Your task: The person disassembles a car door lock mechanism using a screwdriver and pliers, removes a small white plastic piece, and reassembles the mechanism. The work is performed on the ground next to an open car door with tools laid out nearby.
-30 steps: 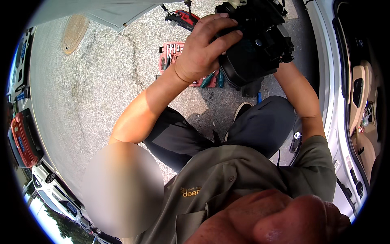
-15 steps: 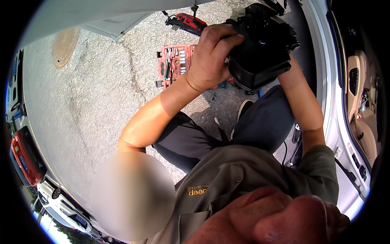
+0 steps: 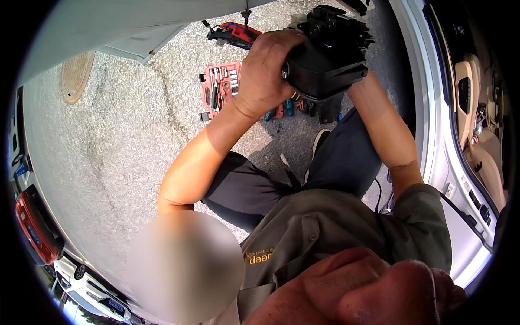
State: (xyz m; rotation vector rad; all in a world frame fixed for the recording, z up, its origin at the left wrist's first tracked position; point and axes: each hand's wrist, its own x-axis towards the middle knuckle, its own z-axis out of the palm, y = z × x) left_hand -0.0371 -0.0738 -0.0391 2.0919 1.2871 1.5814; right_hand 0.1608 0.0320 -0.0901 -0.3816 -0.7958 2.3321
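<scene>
A bulky black plastic housing (image 3: pixel 325 70) with a smooth rounded lower side and jagged moulded parts on top is held up in front of me, over the ground. My left hand (image 3: pixel 266 67) grips its left side, fingers bent over the upper edge. On the other side my right forearm (image 3: pixel 387 122) reaches up to the housing; the right hand is behind it, so its fingers are hidden. Beyond my left hand lies an open red tool case (image 3: pixel 207 97) with sockets and a ratchet. Teal-handled tools (image 3: pixel 288 107) show just below the housing.
A silver car body with an open doorway (image 3: pixel 428 108) stands close on my right. A grey panel (image 3: pixel 135 24) hangs over the far left. Beyond the tool case is a red and black part (image 3: pixel 238 33). Parked cars (image 3: pixel 38 225) line the left edge; a round manhole cover (image 3: pixel 77 77) lies in the pavement.
Both hands have shifted the housing a little to the left and farther from me. More of the teal-handled tools beneath it now shows. The view has turned slightly.
</scene>
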